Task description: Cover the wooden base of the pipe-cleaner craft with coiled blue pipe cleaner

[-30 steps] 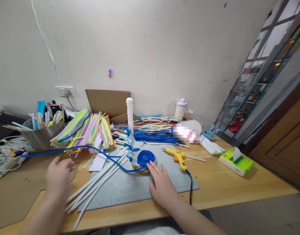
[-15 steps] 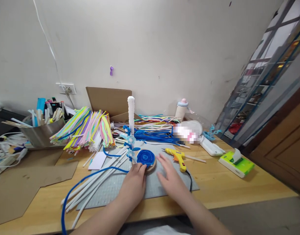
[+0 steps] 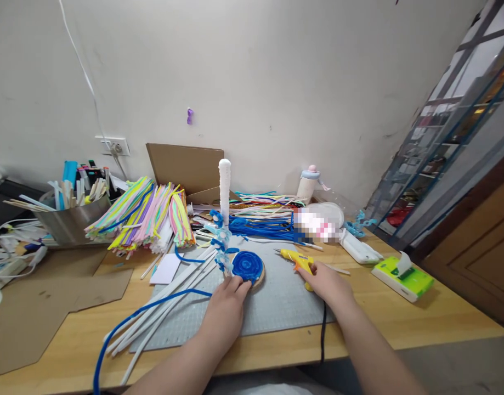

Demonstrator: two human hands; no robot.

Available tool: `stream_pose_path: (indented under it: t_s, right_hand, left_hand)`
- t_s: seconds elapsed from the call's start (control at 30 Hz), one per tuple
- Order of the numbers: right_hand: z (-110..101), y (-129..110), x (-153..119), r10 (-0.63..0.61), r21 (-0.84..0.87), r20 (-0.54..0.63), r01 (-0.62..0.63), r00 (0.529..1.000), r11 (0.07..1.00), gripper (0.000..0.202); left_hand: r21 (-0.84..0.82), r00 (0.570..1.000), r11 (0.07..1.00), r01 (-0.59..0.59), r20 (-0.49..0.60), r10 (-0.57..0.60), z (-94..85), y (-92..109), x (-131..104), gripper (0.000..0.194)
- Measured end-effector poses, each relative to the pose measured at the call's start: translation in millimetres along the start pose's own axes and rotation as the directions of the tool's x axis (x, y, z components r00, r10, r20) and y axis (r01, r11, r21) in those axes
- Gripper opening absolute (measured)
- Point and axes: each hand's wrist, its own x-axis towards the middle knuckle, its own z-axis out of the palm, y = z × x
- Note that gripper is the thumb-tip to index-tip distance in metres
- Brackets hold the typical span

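A round wooden base with a blue coiled top rests on the grey mat. My left hand is closed at its near left edge, fingertips on the blue coil's edge. A long blue pipe cleaner runs from under that hand toward the lower left. Beside the base stands a white fuzzy stick with blue and white curls around its lower part. My right hand is wrapped round the handle of the yellow glue gun, whose nozzle points left.
White pipe cleaners lie left of the base. Behind are colourful bundles, blue pipe cleaners and a bottle. A metal container stands at the left, a green tissue pack at the right. A black cord hangs over the edge.
My right hand has moved right, from beside the blue coil to the glue gun, and has taken hold of it. My left hand stays at the base. The view has shifted slightly.
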Motion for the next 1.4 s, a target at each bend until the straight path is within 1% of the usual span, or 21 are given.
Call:
stream_pose_path:
  t_s: [0.13, 0.27, 0.43, 0.47, 0.5, 0.53, 0.57, 0.6, 0.63, 0.67, 0.7, 0.73, 0.77, 0.8, 0.87, 0.93, 1.0, 1.07, 1.13, 1.3, 1.4]
  right_hand:
    - [5.2, 1.2, 8.0, -0.015, 0.1, -0.053, 0.021, 0.998, 0.995, 0.042]
    - [7.5, 6.2, 13.3, -0.015, 0.212, -0.089, 0.034, 0.996, 0.977, 0.029]
    - [-0.7, 2.6, 2.9, -0.06, 0.455, -0.097, 0.097, 0.994, 0.885, 0.03]
    - [-3.7, 0.5, -2.7, -0.08, 0.564, -0.061, 0.101, 0.995, 0.819, 0.031]
    - [-7.0, -1.8, -9.2, -0.112, 0.703, 0.005, 0.076, 0.994, 0.707, 0.03]
    - [-10.4, -4.4, -16.3, -0.163, 0.839, 0.091, 0.012, 0.983, 0.544, 0.027]
    - [-13.9, -7.3, -23.8, -0.236, 0.934, 0.182, -0.093, 0.954, 0.346, 0.024]
    - [-17.1, -10.2, -31.1, -0.317, 0.963, 0.257, -0.214, 0.913, 0.165, 0.024]
    - [-19.9, -13.2, -38.0, -0.389, 0.947, 0.306, -0.321, 0.869, 0.029, 0.024]
    - [-22.1, -16.1, -44.2, -0.438, 0.92, 0.334, -0.389, 0.835, -0.04, 0.024]
    - [-23.7, -18.8, -49.5, -0.462, 0.905, 0.34, -0.418, 0.819, -0.076, 0.025]
    - [-24.4, -21.2, -54.0, -0.462, 0.908, 0.328, -0.411, 0.824, -0.089, 0.028]
    - [-24.2, -23.0, -57.8, -0.441, 0.927, 0.303, -0.369, 0.845, -0.072, 0.031]
    - [-23.4, -24.3, -61.1, -0.402, 0.955, 0.262, -0.296, 0.877, -0.023, 0.034]
    - [-19.8, -25.7, -66.7, -0.335, 0.982, 0.152, -0.102, 0.93, 0.161, 0.034]
    - [-15.3, -26.8, -72.3, -0.332, 0.92, 0.097, 0.043, 0.938, 0.39, 0.036]
    - [-11.1, -29.2, -78.8, -0.348, 0.796, 0.12, 0.119, 0.93, 0.593, 0.038]
    - [-7.4, -34.0, -86.1, -0.351, 0.663, 0.129, 0.183, 0.927, 0.726, 0.037]
    - [-3.2, -40.5, -93.4, -0.382, 0.579, 0.083, 0.268, 0.92, 0.77, 0.034]
    - [13.1, -56.1, -104.0, -0.542, 0.412, -0.06, 0.515, 0.838, 0.751, 0.026]
    - [23.0, -62.2, -106.2, -0.59, 0.282, -0.1, 0.592, 0.801, 0.755, 0.027]
  left_hand:
    - [0.008, 1.0, 0.999, -0.031, 0.0, 0.031, 0.8, -4.4, 5.3, 0.059]
    - [0.068, 0.998, 0.996, -0.058, 0.005, 0.058, 1.9, -5.7, 7.2, 0.053]
    - [0.132, 0.999, 0.991, -0.032, 0.015, 0.03, 0.5, -1.7, 5.4, 0.05]
    - [0.141, 1.0, 0.99, -0.029, 0.015, 0.027, 0.5, -1.2, 4.8, 0.05]
    - [0.151, 1.0, 0.988, -0.026, 0.012, 0.024, 0.7, -0.9, 4.0, 0.05]
    - [0.162, 1.0, 0.987, -0.022, 0.007, 0.021, 1.2, -0.8, 3.1, 0.05]
    - [0.172, 1.0, 0.985, -0.018, 0.003, 0.018, 1.9, -0.9, 2.0, 0.049]
    - [0.18, 1.0, 0.984, -0.012, 0.001, 0.012, 2.9, -1.2, 0.9, 0.049]
    - [0.182, 1.0, 0.983, -0.008, 0.004, 0.007, 4.0, -1.5, -0.3, 0.049]
    - [0.18, 1.0, 0.984, -0.003, 0.01, 0.001, 5.1, -1.9, -1.5, 0.05]
    - [0.174, 1.0, 0.985, 0.004, 0.016, -0.007, 6.3, -2.2, -2.5, 0.05]
    - [0.166, 1.0, 0.986, 0.01, 0.02, -0.014, 7.3, -2.4, -3.5, 0.052]
    - [0.157, 1.0, 0.987, 0.016, 0.02, -0.02, 8.2, -2.6, -4.2, 0.053]
    - [0.148, 1.0, 0.989, 0.023, 0.016, -0.025, 8.8, -2.6, -4.8, 0.054]
    - [0.132, 0.999, 0.991, 0.033, 0.001, -0.033, 9.2, -2.3, -5.8, 0.054]
    - [0.111, 0.999, 0.993, 0.035, -0.017, -0.033, 8.4, -1.5, -6.8, 0.054]
    - [0.084, 0.999, 0.996, 0.035, -0.038, -0.032, 6.8, -0.2, -8.6, 0.052]
    - [0.051, 0.998, 0.998, 0.04, -0.053, -0.037, 4.6, 1.4, -11.0, 0.048]
    - [0.021, 0.997, 0.998, 0.057, -0.062, -0.055, 2.3, 3.0, -13.2, 0.044]
    - [0.013, 0.994, 0.997, 0.082, -0.073, -0.081, -3.4, 6.0, -15.8, 0.04]
    - [0.021, 0.994, 0.996, 0.088, -0.07, -0.086, -6.3, 7.2, -16.0, 0.035]
